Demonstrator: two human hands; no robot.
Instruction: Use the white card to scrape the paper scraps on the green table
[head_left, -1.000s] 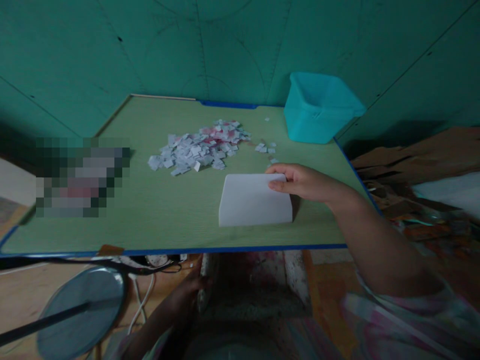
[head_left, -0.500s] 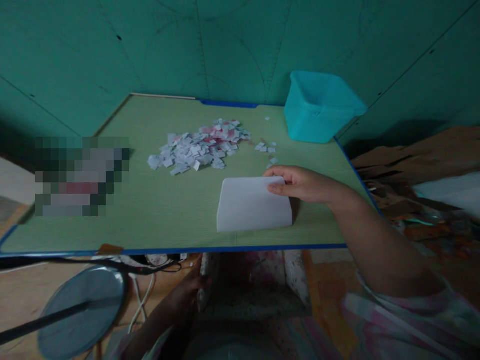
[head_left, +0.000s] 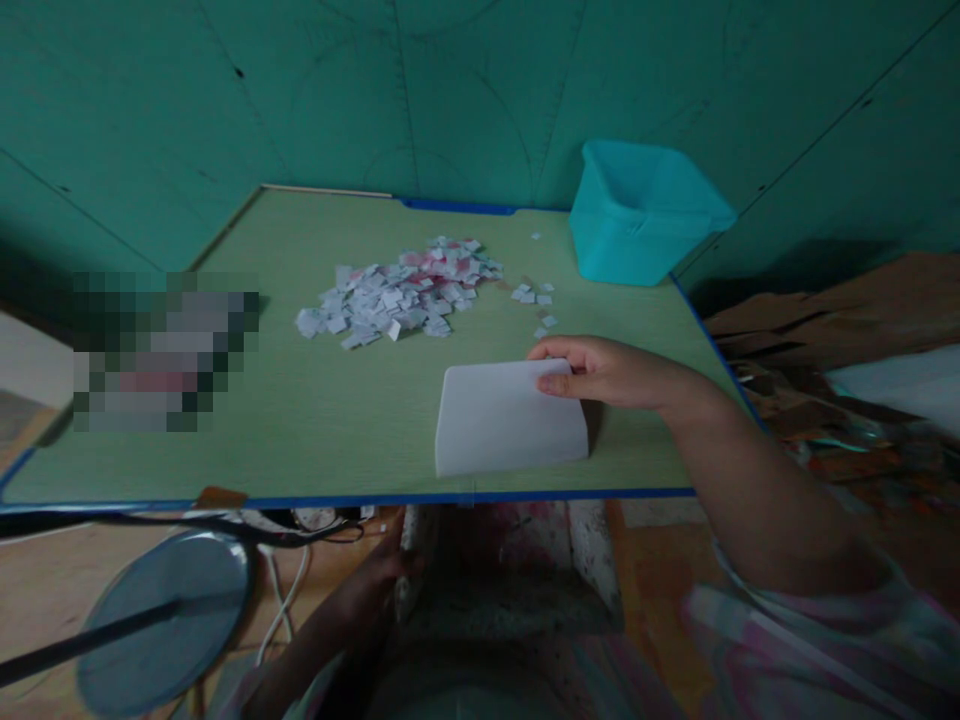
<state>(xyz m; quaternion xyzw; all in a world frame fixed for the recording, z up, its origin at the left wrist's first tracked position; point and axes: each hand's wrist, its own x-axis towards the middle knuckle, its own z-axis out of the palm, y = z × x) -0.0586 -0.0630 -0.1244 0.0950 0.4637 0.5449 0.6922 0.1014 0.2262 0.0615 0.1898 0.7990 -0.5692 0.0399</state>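
Observation:
My right hand (head_left: 574, 368) pinches a plain white card (head_left: 510, 425) by its upper right corner, thumb on the near face and fingers behind. The card has rounded corners and tilts upright over the table near its front edge; its lower right part bends slightly. Farther back lies a wide pile of small cut paper pieces (head_left: 390, 298), mostly white, some pinkish. A few loose paper bits (head_left: 531, 297) are scattered right of the pile. My left hand (head_left: 394, 560) hangs in shadow below the table edge, next to a pale speckled upright part; its fingers are too dark to make out.
A turquoise plastic bin (head_left: 637, 225) stands at the table's back right corner, by the green wall (head_left: 465, 100). A pixelated item (head_left: 165, 350) is on the left. Below are a round grey base (head_left: 165, 620) with a pole, white cables (head_left: 281, 600) and, right, flattened cardboard (head_left: 840, 300).
The white card has moved slightly down, toward the table's front edge, in my right hand. The paper pile and the bin stay put.

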